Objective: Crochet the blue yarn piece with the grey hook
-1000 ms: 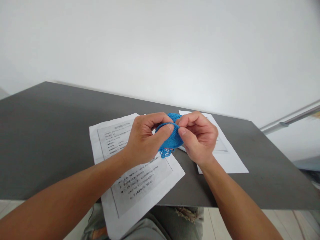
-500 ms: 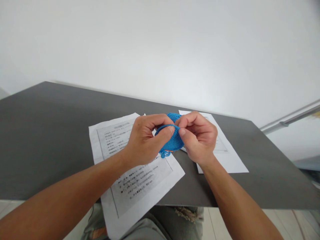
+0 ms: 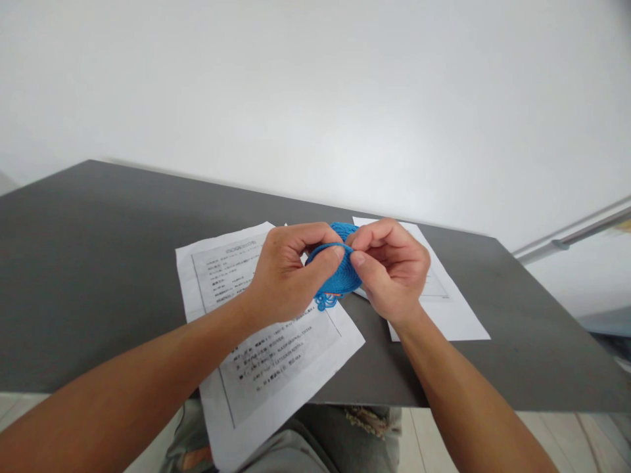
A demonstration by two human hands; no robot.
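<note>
Above the dark table, a round blue crocheted piece (image 3: 340, 279) is held between both hands. My left hand (image 3: 290, 272) pinches its upper rim between thumb and fingers. On the other side, my right hand (image 3: 394, 266) is closed at the right end of the same rim, thumb against fingertips; whether a small tool is in that pinch is hidden. Curly blue loops of yarn (image 3: 326, 301) hang below the piece, with a bit of orange beside them. Behind the fingers shows a ball of blue yarn (image 3: 344, 230), partly covered.
A printed sheet (image 3: 276, 368) lies under my left hand and hangs over the front edge of the dark grey table (image 3: 98, 282). Another paper (image 3: 444, 318) lies beneath my right hand. A white wall (image 3: 305, 98) rises behind the table.
Hardly anything differs. The blue crocheted piece has tilted very slightly at its rim, and my right hand has shifted a touch to the right.
</note>
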